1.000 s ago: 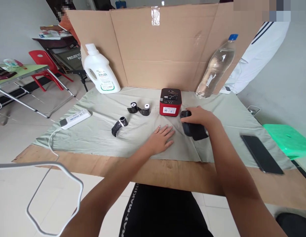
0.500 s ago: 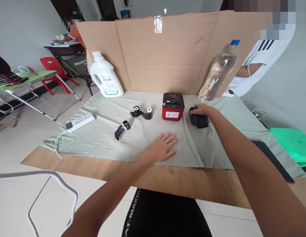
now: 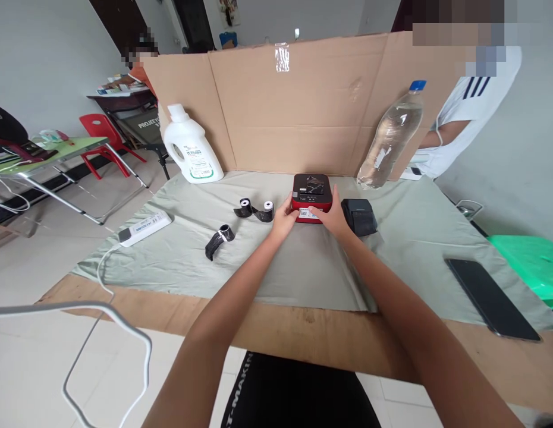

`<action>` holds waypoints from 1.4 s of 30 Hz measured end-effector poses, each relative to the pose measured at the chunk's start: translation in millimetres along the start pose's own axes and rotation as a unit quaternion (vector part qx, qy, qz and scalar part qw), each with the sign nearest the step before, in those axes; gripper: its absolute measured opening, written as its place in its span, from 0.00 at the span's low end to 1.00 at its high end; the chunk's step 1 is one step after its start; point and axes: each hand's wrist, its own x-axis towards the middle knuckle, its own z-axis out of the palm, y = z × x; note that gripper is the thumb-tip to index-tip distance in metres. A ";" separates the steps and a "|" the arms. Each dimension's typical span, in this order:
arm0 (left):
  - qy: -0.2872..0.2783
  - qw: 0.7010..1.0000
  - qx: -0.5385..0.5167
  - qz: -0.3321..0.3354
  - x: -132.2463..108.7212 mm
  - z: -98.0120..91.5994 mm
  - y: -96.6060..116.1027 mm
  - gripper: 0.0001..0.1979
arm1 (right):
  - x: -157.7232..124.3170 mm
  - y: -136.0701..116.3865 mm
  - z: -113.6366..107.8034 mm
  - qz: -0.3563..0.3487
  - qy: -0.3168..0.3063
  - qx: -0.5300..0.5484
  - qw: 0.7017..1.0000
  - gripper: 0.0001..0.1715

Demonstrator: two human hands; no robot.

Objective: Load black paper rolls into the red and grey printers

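Observation:
A small red printer [image 3: 311, 193] with a black top stands on the grey-green cloth [image 3: 267, 267] near the cardboard screen. My left hand [image 3: 284, 220] grips its left side and my right hand [image 3: 333, 215] grips its right side, fingers curled round the body. A black boxy device [image 3: 359, 216] lies on the cloth just right of my right hand, apart from it. Two paper rolls with black wrap [image 3: 255, 208] lie left of the printer, and a third roll [image 3: 218, 239] lies nearer to me.
A white detergent bottle [image 3: 189, 145] and a clear plastic bottle [image 3: 391, 135] lean at the cardboard screen [image 3: 298, 107]. A power strip [image 3: 145, 226] lies at the left, a black phone [image 3: 490, 289] at the right, beside a green stool [image 3: 528, 261]. Another person's sleeve [image 3: 473, 101] shows behind the screen.
My right hand has let go of the black device, which now lies right of the printer. Both hands have moved onto the red printer's sides; the left one left the cloth.

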 end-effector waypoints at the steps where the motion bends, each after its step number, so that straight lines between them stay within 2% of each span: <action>1: 0.006 1.000 -0.004 0.016 -3.3 3.9 -3.4 0.42 | -1.8 1.7 3.1 0.005 0.010 -0.001 1.000 0.54; 4: 0.024 0.999 -0.007 0.047 -19.8 10.0 -8.1 0.42 | -9.7 2.3 9.2 -0.017 0.042 0.053 0.998 0.52; 7: 0.015 0.997 -0.031 0.068 -47.2 7.2 -1.0 0.44 | -30.3 -1.4 9.2 -0.057 0.090 0.132 0.986 0.52; 10: -0.024 0.997 -0.041 0.066 -93.5 -1.5 12.4 0.45 | -69.6 -7.2 3.6 -0.071 0.116 0.140 0.981 0.53; 14: -0.050 0.998 -0.007 0.025 -166.2 -16.5 27.8 0.42 | -132.9 -16.8 0.3 -0.084 0.102 0.098 0.986 0.53; 16: -0.050 0.998 0.022 0.013 -191.3 -22.4 32.8 0.40 | -156.8 -20.8 3.0 -0.077 0.095 0.093 0.988 0.53; 18: -0.045 0.998 0.040 0.010 -204.3 -26.1 35.6 0.38 | -171.1 -23.1 6.9 -0.072 0.093 0.093 0.989 0.53; 22: -0.035 0.997 0.068 0.020 -206.3 -27.5 37.3 0.35 | -177.3 -22.3 10.7 -0.077 0.097 0.086 0.989 0.53; 25: -0.007 0.987 0.142 0.069 -203.4 -25.8 39.3 0.31 | -173.1 -19.9 6.9 -0.096 0.101 0.071 0.988 0.54; 27: 0.014 0.962 0.235 0.141 -202.5 -24.3 41.2 0.29 | -169.5 -19.1 2.0 -0.115 0.100 0.067 0.986 0.51; 29: 0.023 0.920 0.327 0.212 -202.3 -22.8 43.0 0.28 | -166.2 -19.4 -3.4 -0.133 0.095 0.067 0.984 0.44; 31: 0.037 0.885 0.389 0.252 -202.3 -21.7 44.3 0.26 | -163.7 -20.8 -8.4 -0.149 0.091 0.067 0.982 0.36; 36: 0.057 0.852 0.448 0.264 -202.5 -19.7 48.0 0.23 | -160.2 -24.1 -16.0 -0.177 0.098 0.051 0.978 0.22; 42: 0.067 0.829 0.485 0.272 -201.6 -16.1 49.9 0.23 | -156.4 -21.5 -19.4 -0.198 0.094 0.028 0.975 0.17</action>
